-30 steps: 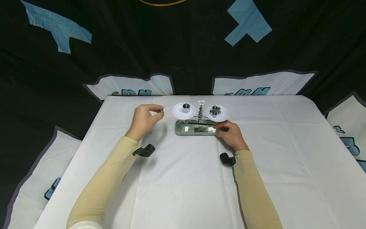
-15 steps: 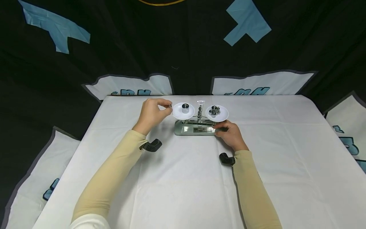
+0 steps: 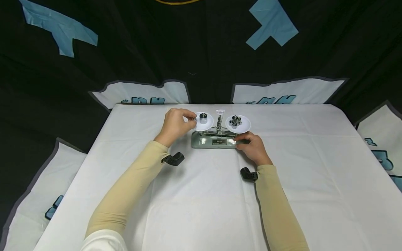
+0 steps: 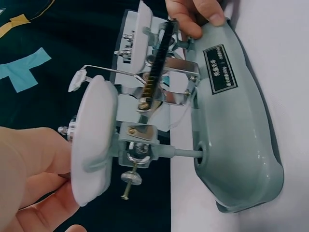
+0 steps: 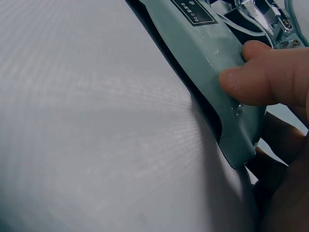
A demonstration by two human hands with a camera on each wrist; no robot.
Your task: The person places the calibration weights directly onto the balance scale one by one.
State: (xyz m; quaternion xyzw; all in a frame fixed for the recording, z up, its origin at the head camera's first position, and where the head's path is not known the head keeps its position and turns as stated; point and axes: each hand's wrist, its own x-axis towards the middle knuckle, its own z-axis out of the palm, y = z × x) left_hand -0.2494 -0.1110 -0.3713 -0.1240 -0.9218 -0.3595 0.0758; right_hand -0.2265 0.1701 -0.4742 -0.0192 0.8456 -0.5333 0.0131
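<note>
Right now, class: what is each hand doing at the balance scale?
Left hand: pinches a small metal weight at the left pan.
Right hand: grips the right end of the scale base, thumb on top.

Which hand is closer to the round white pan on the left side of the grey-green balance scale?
Left. The left hand pinches a small metal weight at the left white pan's edge; the right hand grips the scale base's right end.
</note>
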